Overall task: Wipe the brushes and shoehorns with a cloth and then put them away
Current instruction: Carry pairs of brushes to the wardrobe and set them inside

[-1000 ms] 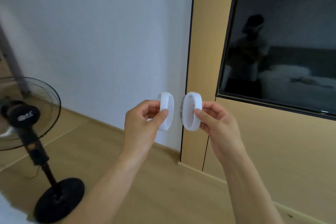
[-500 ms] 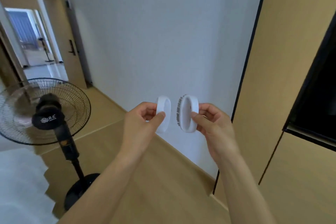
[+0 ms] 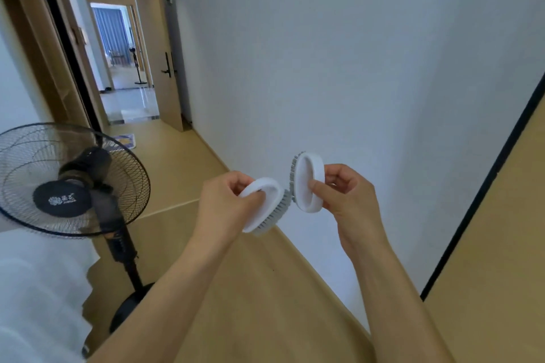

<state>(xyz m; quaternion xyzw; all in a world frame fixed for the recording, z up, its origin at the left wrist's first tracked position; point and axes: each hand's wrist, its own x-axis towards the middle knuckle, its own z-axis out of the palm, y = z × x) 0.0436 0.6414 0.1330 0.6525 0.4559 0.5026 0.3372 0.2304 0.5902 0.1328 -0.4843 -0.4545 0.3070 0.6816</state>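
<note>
I hold two white oval brushes with grey bristles in front of me, above the wooden floor. My left hand [image 3: 227,209] grips the left brush [image 3: 265,203], which is tilted with its bristles facing down and to the right. My right hand [image 3: 345,194] pinches the right brush [image 3: 306,183], held upright on edge with its bristles facing left. The two bristle faces almost meet between my hands. No cloth or shoehorn is in view.
A black standing fan [image 3: 70,183] stands on the floor at the left. A white wall [image 3: 324,68] runs along the right, with a wooden panel [image 3: 501,244] beyond it. An open door [image 3: 159,56] leads to a hallway at the back. White fabric [image 3: 38,289] lies at lower left.
My view has swung left, from the dark screen and wood panel to the wall, fan and doorway. My left hand has tilted its brush so the bristles now show.
</note>
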